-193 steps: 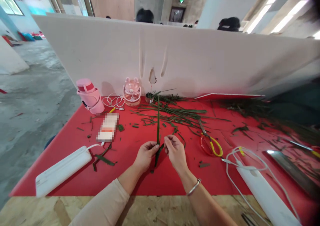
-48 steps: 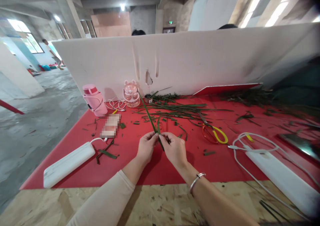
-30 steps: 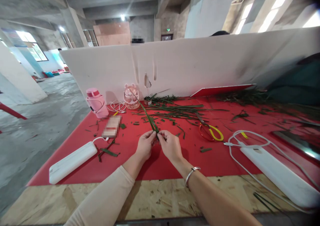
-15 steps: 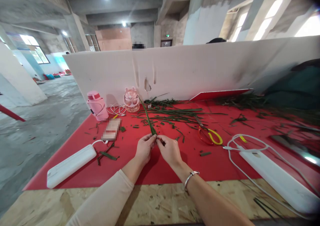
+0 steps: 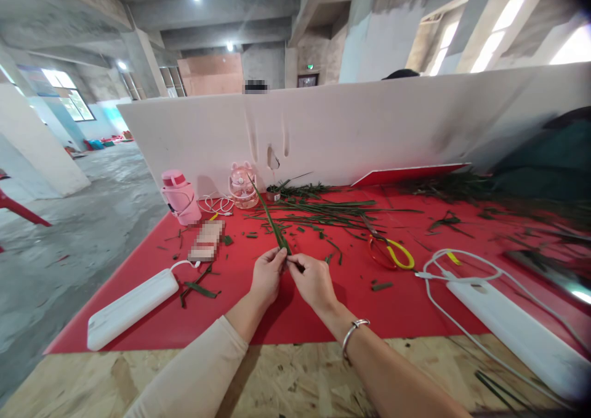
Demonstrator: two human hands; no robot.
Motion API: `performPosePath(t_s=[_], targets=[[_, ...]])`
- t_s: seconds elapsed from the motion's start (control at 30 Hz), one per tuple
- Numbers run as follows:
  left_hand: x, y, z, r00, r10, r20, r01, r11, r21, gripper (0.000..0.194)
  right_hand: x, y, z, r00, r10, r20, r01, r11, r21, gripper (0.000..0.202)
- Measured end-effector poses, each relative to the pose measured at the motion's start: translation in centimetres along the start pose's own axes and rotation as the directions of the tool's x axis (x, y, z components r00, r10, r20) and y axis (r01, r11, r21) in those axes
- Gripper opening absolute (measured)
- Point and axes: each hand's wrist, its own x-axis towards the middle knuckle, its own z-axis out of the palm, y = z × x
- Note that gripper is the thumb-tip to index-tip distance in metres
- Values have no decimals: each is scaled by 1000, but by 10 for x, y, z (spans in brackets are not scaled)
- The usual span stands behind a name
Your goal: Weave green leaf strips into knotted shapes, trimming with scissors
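A long green leaf blade (image 5: 272, 222), folded at its lower end, rises from my fingertips and leans to the left. My left hand (image 5: 268, 277) is closed, pinching the folded base between thumb and fingers. Right beside it, my right hand (image 5: 314, 281) pinches at the same base from the other side; the fingertips of both hands nearly touch. What exactly lies between the right fingers is partly hidden. Cut leaf bits surround the hands. To the right rest scissors (image 5: 391, 252) with red and yellow handles.
A white divider (image 5: 203, 135) closes off the back. Green leaf strips (image 5: 332, 209) lie before it, near a pink bottle (image 5: 178, 196) and a clear pink jug (image 5: 243, 187). White power banks (image 5: 132, 310) with cables flank the red table cover (image 5: 351, 319). A person's dark sleeve shows far right.
The leaf's tip has tilted slightly further left. Both hands stay together in nearly the same place, and the view has shifted a little.
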Motion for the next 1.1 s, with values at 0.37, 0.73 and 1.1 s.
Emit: performPosePath(t_s=[0.37,0.73,1.1], targets=[[2,1,-4,996,58,61,-63,995,76,22,5,5,-6,996,60,-72,-61,998,-11,20],[-4,4,2,1000,-15,-23,14,999,-49,23,9,7,0,979,201,16,-196,925,325,14],[-11,11,9,991,-102,-89,88,986,-142,29,3,6,2,994,-8,-107,16,998,67,9]])
